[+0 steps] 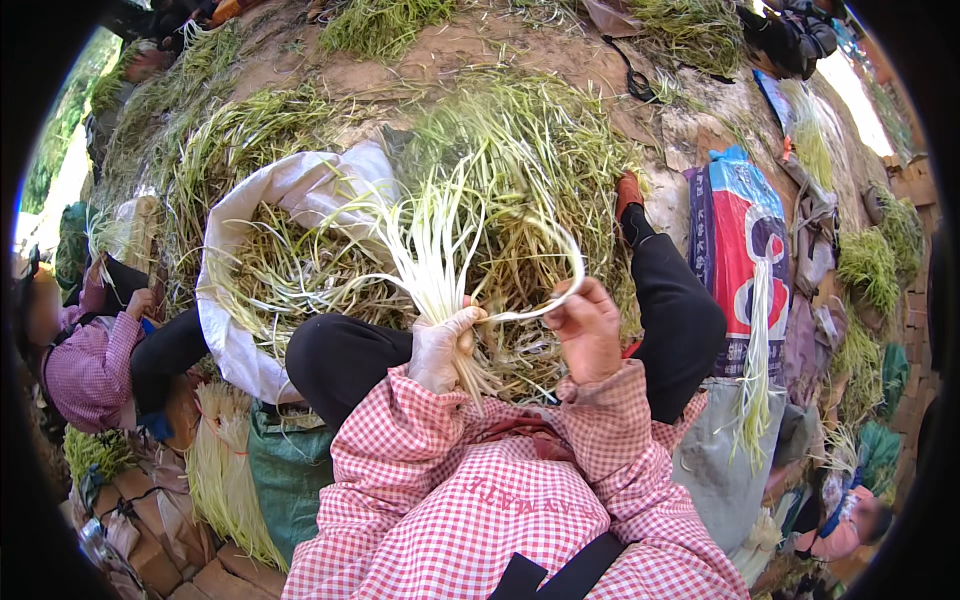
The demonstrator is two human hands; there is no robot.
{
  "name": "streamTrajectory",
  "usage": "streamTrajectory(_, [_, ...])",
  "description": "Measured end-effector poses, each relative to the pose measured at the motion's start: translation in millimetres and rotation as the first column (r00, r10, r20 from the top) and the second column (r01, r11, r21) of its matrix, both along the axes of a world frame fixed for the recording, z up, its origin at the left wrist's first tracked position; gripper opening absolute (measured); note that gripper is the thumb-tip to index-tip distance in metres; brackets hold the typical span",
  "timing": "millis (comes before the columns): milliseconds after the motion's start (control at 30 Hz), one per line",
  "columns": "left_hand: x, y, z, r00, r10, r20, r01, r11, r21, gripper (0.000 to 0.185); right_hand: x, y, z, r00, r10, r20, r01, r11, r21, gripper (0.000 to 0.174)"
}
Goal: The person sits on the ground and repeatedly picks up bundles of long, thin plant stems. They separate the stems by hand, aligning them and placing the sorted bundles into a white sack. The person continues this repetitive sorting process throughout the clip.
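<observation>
My left hand (442, 352), in a thin translucent glove, grips a bunch of long white-and-green leafy stalks (435, 262), perhaps blanched chives. Their tops fan out away from me, and the lower ends poke out below the fist. In the bare fingers of my right hand (589, 337) is one pale stalk (576, 262), bent in a wide loop whose lower end reaches the left fist. Beyond both hands spreads a heap of loose green stalks (540, 142) with brownish trimmings. To the left, a white woven sack (221, 232) lies with its mouth wide, full of withered leaves.
At right, pale stalks (759, 330) lie across a printed sack (731, 225). A tied bundle (225, 457) stands beside a green sack (289, 472) at lower left. Other people (94, 367) sit at the left and lower right. A black looped item (637, 81) lies on the ground ahead.
</observation>
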State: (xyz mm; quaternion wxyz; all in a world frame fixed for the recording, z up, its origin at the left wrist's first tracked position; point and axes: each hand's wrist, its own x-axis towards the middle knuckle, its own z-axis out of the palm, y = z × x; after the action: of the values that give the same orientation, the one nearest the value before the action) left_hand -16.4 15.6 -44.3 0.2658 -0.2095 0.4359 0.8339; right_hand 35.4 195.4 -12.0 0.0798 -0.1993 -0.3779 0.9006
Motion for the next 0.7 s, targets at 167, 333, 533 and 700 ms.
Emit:
streamTrajectory(167, [-0.4,3.3,1.3,0.999,0.052,-0.015,-0.053,0.995,-0.086,0.019,4.3,40.8,19.5,0.975,-0.168,-0.146,0.167,0.986,-0.020,0.010])
streamTrajectory(333, [-3.6,-1.9,24.5,0.966,0.041,-0.255,-0.058,0.996,-0.060,0.016,-2.9,27.2,18.5,0.997,-0.076,0.027,0.062,0.937,0.345,0.011])
streamTrajectory(533, [-0.1,24.0,51.2,0.957,-0.170,-0.236,0.135,0.978,-0.158,0.026,-27.0,-17.9,18.6,0.975,0.221,-0.017,-0.189,0.866,0.463,0.021])
streamTrajectory(700, [-13.3,10.7,48.4,0.954,-0.154,-0.256,0.138,0.987,-0.081,0.015,-21.0,-21.9,2.8,0.776,0.627,0.066,-0.541,0.609,0.581,0.045])
